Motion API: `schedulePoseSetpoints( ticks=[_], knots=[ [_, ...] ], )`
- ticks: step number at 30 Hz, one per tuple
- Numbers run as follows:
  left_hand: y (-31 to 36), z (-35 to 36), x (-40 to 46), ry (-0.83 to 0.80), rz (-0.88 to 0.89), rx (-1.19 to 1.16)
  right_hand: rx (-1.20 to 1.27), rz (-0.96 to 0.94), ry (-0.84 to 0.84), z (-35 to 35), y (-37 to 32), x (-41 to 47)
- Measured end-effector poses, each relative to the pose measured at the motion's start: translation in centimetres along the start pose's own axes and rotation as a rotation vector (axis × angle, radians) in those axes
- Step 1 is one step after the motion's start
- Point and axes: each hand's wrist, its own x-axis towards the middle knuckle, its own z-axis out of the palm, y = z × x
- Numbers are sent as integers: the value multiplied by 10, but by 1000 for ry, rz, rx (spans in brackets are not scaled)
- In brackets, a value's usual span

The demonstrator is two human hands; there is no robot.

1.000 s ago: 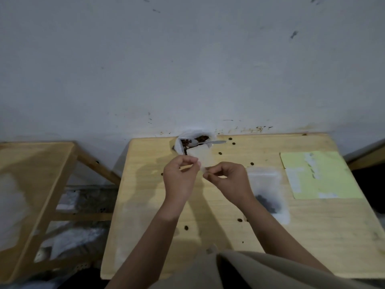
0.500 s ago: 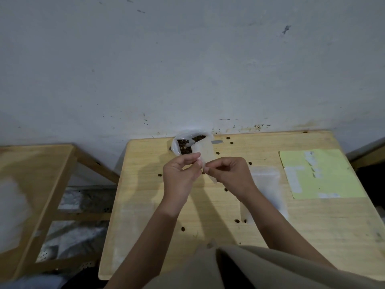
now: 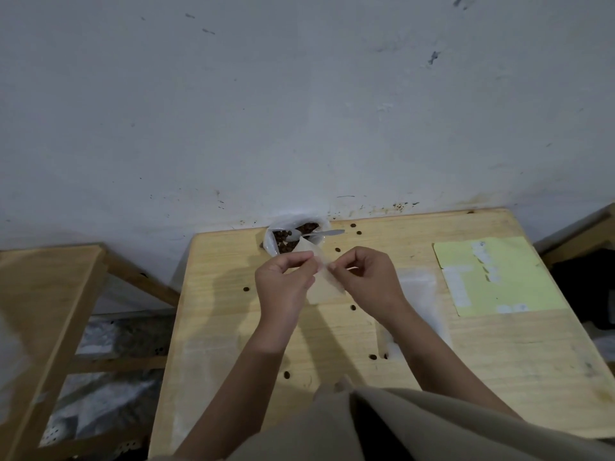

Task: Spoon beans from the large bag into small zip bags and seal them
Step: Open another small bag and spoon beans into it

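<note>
A small clear zip bag hangs above the middle of the wooden table. My left hand pinches its top edge from the left and my right hand pinches it from the right. Whether the bag holds beans is not clear. Behind my hands, against the wall, the large bag stands open with dark beans inside. A metal spoon rests in it, handle pointing right.
Other clear zip bags lie flat right of my right arm. A yellow-green sheet lies at the right. Several loose beans dot the tabletop. A wooden bench stands to the left, the white wall right behind.
My hands have shifted slightly with the small bag held between them; the bag now hangs lower between my fingers. The camera view has tilted a little.
</note>
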Motion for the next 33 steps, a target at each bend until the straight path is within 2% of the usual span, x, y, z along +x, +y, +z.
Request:
schedulePoseSetpoints(
  ticks=[3, 7, 12, 17, 28, 33],
  knots=[
    [-2, 0, 2, 10, 25, 64, -119, -117, 6, -3, 4, -4],
    [-5, -1, 2, -14, 148, 279, -328, -292, -3, -5, 5, -3],
    [-2, -3, 3, -75, 243, 420, -490, -268, -39, 4, 5, -5],
    [-3, -5, 4, -103, 129, 369, -424, -160, -21, 8, 4, -7],
    [5, -1, -1, -71, 294, 495, -388, -276, 190, 19, 0, -12],
    [12, -4, 0, -70, 285, 534, -364, -309, 237, 26, -2, -15]
  ],
)
